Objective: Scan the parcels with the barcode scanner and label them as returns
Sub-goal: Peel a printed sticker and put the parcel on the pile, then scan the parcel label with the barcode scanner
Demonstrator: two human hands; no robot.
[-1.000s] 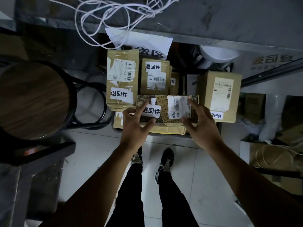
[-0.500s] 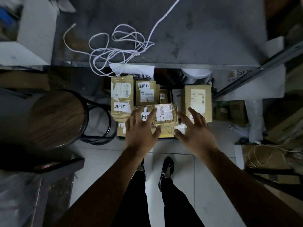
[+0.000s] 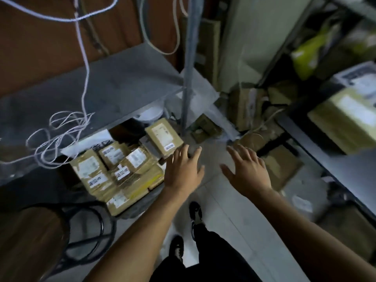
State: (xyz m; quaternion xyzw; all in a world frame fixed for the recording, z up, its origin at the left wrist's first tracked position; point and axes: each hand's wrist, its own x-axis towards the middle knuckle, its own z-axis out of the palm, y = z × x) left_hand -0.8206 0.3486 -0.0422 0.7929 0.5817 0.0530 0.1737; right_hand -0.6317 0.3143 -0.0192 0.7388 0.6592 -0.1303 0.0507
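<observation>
Nearest, black trousers and dark shoes (image 3: 195, 212) planted on pale floor tiles (image 3: 221, 200), and a round wooden stool (image 3: 30, 241) low at the left. Just above, both bare forearms reaching out over the floor. Left hand (image 3: 184, 169) spread wide, fingers straight and parted, gripping nothing, hovering just beside the right edge of the stacked parcels (image 3: 122, 171); right hand (image 3: 247, 169) likewise splayed and empty, over bare tile, well apart from the stack. No barcode scanner anywhere in view, so scanning probably paused at this moment. Parcels crowded together on the low shelf beneath the grey table (image 3: 114, 88), white shipping slips facing up, several bearing a second white sticker with dark characters, likely the returns label, though too blurred to read; packed label-up and flush, presumably to mark them as finished and keep them off the walkway. One taller tan box (image 3: 163, 137) tilted at the back of the group, leaning near the metal post (image 3: 188, 68). Judging from the open palms away from the pile, this batch apparently done with and more work sought elsewhere. Further right, more brown cartons (image 3: 282, 165) heaped on the floor, no returns sticker discernible through the blur, perhaps waiting their turn. Beyond, a coiled white cable (image 3: 59, 139) lying loose on the table top, and a dark shelving unit (image 3: 325, 159) at far right carrying a large labelled box (image 3: 345, 119).
</observation>
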